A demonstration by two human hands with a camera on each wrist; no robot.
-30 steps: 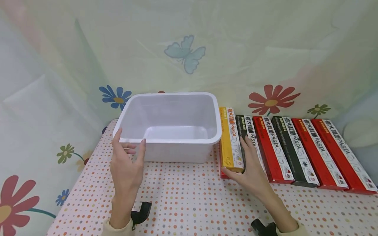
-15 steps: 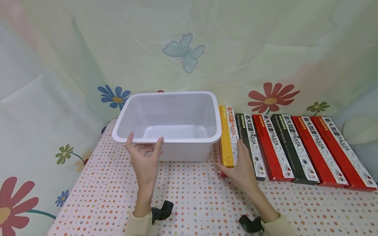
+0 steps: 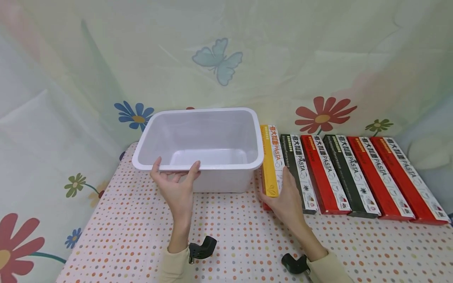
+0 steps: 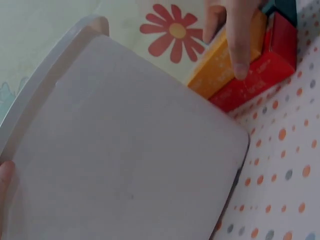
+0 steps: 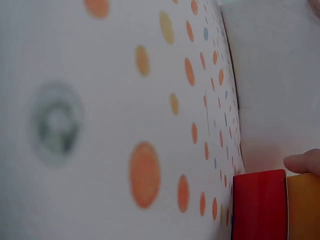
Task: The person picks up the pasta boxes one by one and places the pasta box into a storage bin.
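Nearest, both forearms in cream sleeves come up over the dotted tablecloth (image 3: 226, 243), a black wrist cam mount under each. L hand (image 3: 175, 188) is at the near rim of the white plastic tub (image 3: 198, 137), thumb and fingers curled up onto the rim edge w/ palm facing up, so it grips the tub's front lip; left wrist view shows the tub's pale outer wall (image 4: 125, 150) filling most of the frame and a fingertip at its lower-left edge. R hand (image 3: 284, 198) is just right of the tub, clamped on the near end of the yellow pasta box (image 3: 270, 161), thumb on its left side and fingers over the top; this box sits on a red pasta box (image 4: 260, 75) beneath it, seen clearly in both wrist views, red end (image 5: 259, 205) on the cloth w/ a fingertip just above it. The yellow box lies just beside the tub's right wall. Further right, a row of long pasta boxes side by side: black (image 3: 299, 173), red (image 3: 320, 173), black (image 3: 348, 173), red (image 3: 378, 175), red (image 3: 407, 177). Tub interior bare. Behind everything, a pale floral backdrop sheet (image 3: 226, 59) w/ a butterfly print
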